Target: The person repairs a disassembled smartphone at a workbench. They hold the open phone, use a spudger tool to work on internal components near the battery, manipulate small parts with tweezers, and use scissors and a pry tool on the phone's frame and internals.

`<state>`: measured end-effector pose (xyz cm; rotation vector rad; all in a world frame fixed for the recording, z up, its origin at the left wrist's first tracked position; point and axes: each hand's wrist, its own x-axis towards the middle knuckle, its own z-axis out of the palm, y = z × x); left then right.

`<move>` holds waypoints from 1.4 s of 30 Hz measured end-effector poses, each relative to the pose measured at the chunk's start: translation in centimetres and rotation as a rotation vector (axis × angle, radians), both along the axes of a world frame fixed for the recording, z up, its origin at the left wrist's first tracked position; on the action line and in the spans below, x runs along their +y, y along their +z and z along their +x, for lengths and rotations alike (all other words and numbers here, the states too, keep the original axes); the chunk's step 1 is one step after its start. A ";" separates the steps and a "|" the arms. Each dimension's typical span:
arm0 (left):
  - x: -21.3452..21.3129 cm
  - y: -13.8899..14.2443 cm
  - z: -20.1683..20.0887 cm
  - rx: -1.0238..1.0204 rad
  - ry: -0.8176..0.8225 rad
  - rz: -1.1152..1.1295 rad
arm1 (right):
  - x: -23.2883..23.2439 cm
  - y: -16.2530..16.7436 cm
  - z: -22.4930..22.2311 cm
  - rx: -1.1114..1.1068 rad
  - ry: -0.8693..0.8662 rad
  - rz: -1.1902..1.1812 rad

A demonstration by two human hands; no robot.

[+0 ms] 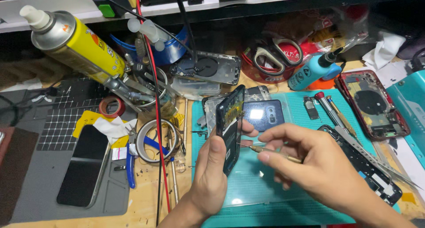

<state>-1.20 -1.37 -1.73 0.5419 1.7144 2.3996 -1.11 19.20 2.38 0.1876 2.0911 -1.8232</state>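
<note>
Above the teal rubber work mat (265,197), near its middle, the left hand (212,175) is clamped around an opened black smartphone body (231,126), held on edge and nearly upright so that its exposed inner side turns toward the other hand. The right hand (310,159) pinches a thin brass-handled screwdriver (270,149) between thumb and fingertips, its fine tip laid level against the phone's lower inner face; that light, pen-like grip suits small, exact turns. The two hands sit close together, joined only through tool and phone. Just beyond the phone on the mat lies a dark blue glossy back cover (264,114), set flat within reach. At the mat's right edge rest several slim metal screwdrivers (338,117) and a black phone frame (367,166), with a red-rimmed open phone shell (374,105) past them. Off the mat's left edge lie a blue-handled pair of pliers (131,163) and a dark phone face-down on a grey pad (84,166); a yellow spray can (75,44) leans farther back.
</note>
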 end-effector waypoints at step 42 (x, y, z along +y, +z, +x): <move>-0.7 0.8 -0.6 -0.266 -0.028 0.248 | 0.5 -0.8 0.9 0.401 0.117 0.426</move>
